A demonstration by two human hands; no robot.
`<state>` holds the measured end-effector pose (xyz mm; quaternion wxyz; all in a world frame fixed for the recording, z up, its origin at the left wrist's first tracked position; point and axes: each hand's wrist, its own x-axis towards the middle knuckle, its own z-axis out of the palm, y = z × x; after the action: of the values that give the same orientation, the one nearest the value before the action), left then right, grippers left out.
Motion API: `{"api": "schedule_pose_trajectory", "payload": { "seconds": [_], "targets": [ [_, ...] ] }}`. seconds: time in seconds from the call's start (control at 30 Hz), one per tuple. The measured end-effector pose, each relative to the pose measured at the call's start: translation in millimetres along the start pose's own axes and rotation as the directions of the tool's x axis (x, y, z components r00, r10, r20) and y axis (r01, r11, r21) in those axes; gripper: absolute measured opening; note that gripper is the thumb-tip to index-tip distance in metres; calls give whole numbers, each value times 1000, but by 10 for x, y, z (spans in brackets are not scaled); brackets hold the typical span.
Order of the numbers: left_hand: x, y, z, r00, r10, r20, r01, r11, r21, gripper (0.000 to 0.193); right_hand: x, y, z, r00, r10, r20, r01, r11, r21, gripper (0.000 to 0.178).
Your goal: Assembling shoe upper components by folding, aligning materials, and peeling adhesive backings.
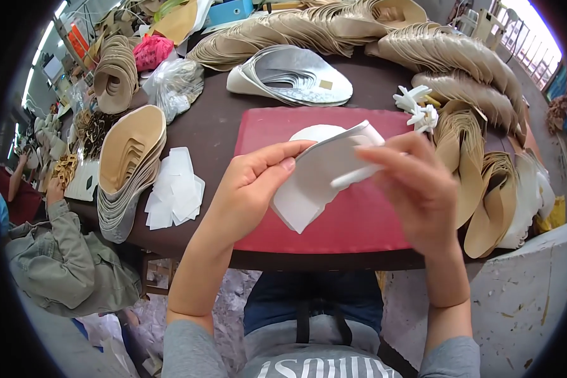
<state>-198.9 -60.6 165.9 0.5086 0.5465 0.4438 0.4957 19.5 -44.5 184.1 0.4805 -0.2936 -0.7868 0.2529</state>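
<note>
Above the red mat (264, 234), my left hand (252, 183) is closed on a pale shoe upper (309, 189), thumb on top and fingers along its upper edge. The piece is curved and tilted. My right hand (419, 189) is at its right end, slightly blurred, with its fingers pinched together. Out of that grip sticks a narrow white strip (357, 175), lying in front of the upper; its far end is hidden by the fingers. Behind the upper, another white piece (318, 131) shows in part on the mat.
White rectangular pieces (175, 189) lie left of the mat. Nested tan uppers (132, 151) stand beyond them, a silvery stack (290, 75) behind the mat. More stacks (447, 57) line the back and right. White curled strips (420, 113) sit at the mat's corner. A co-worker's sleeve (63, 264) is at left.
</note>
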Motion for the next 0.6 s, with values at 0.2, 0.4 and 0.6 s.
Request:
{"api": "schedule_pose_trajectory", "payload": {
  "seconds": [0.2,0.4,0.6],
  "targets": [
    [-96,-63,368,997,-32,65,32,999,0,34,-370,205,157,970,237,-62,-203,921,333,25],
    [-64,-26,383,995,-33,99,32,999,13,34,-353,252,249,974,55,-221,-47,998,38,22],
    [-38,-50,427,994,-33,107,29,999,35,35,-398,304,328,929,-24,-369,-20,993,-117,18]
  ]
}}
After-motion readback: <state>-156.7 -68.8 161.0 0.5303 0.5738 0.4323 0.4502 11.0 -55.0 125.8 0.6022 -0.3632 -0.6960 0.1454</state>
